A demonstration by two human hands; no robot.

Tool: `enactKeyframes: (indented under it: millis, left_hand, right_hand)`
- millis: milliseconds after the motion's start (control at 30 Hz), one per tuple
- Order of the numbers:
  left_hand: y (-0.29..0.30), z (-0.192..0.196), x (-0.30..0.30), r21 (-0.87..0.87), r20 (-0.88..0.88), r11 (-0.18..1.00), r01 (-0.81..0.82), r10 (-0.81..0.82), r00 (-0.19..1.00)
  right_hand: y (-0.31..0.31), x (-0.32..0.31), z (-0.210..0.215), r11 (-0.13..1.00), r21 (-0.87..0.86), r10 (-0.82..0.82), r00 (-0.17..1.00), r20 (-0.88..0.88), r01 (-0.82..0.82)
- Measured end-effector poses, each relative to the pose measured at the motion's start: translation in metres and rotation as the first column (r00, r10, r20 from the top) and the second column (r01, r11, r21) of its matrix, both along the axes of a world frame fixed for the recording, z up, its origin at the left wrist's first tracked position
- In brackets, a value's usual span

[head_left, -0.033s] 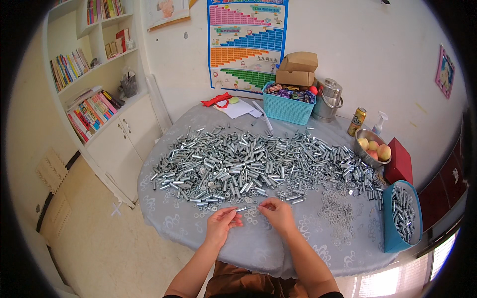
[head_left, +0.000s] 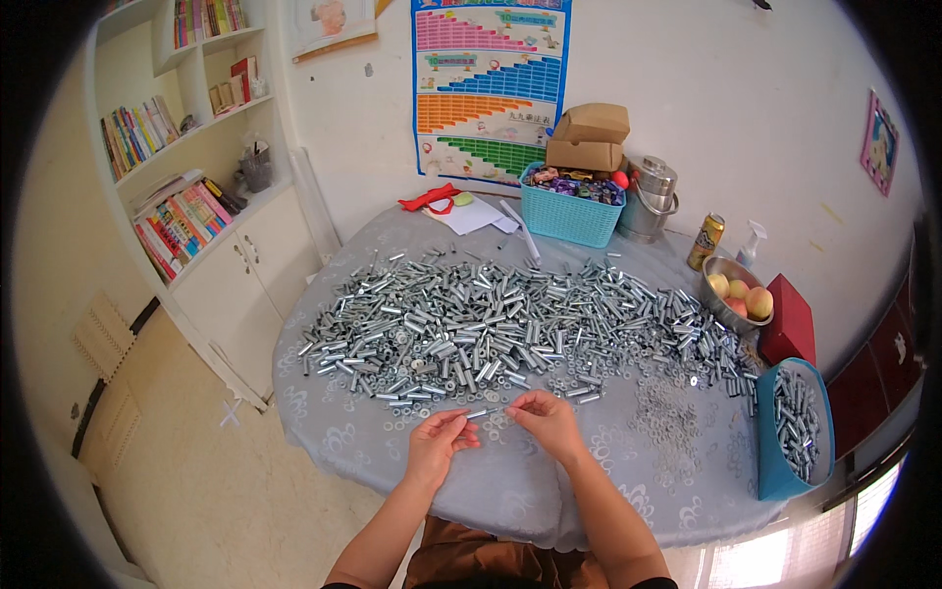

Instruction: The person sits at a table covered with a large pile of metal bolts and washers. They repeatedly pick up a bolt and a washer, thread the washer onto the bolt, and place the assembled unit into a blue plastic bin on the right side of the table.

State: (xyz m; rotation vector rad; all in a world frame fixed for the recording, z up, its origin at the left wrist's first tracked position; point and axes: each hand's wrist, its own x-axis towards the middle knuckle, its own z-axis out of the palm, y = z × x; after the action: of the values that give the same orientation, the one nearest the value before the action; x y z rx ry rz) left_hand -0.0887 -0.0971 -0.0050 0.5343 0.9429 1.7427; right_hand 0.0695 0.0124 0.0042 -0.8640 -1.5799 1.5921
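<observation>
Hands: both of mine come up from the lower edge and meet over the near side of the table; my left hand (head_left: 440,439) and my right hand (head_left: 546,420) sit close together, facing each other.
Left hand: fingers curled, thumb and forefinger pinching one end of a short silver metal sleeve (head_left: 478,414).
Right hand: fingertips pressed together at the sleeve's other end; whether they hold a small ring or only the sleeve is too small for me to tell.
Sleeve: held just above the grey patterned tablecloth (head_left: 353,432), between my two hands, touching both.
Long axis: it runs left to right across me, roughly level, its ends pointing into each hand.
Nearer hand: neither is clearly nearer; the sleeve bridges the gap, so I judge any fitting has to travel along that sideways line.
Supply: a wide heap of silver metal sleeves and washers (head_left: 491,319) lies straight ahead of my hands, away from me, well within reach.
Loose rings: a thin scatter of small silver washers (head_left: 667,412) lies to the right of my right hand.
Bin: a blue plastic tub (head_left: 775,461) partly filled with metal pieces stands at the table's right edge, well apart from my hands.
</observation>
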Motion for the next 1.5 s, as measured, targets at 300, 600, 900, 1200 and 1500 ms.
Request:
enactKeyframes:
  millis: [300,600,900,1200,1500]
  left_hand:
    - [0.000,-0.003,-0.002,-0.018,-0.006,0.999,0.033,-0.033,0.999]
    - [0.000,-0.005,-0.005,0.009,0.050,0.997,0.074,-0.074,0.996]
    - [0.001,-0.016,-0.012,0.063,0.167,0.996,0.065,-0.075,0.983]
    - [0.001,-0.014,-0.013,0.044,0.154,0.997,0.057,-0.063,0.986]
    - [0.002,-0.007,-0.006,0.001,0.072,1.000,0.025,-0.025,0.997]
  right_hand:
    - [-0.005,-0.003,0.006,0.991,-0.056,0.116,0.988,-0.105,-0.123]
    - [-0.002,-0.004,0.006,0.954,0.249,-0.193,0.977,0.093,0.165]
    - [0.006,0.004,0.002,0.587,0.806,-0.424,0.818,0.388,-0.078]
    - [-0.013,-0.004,0.027,0.907,0.417,-0.122,0.986,0.114,0.064]
    - [-0.014,-0.008,0.025,0.751,0.660,-0.043,0.996,0.074,-0.017]
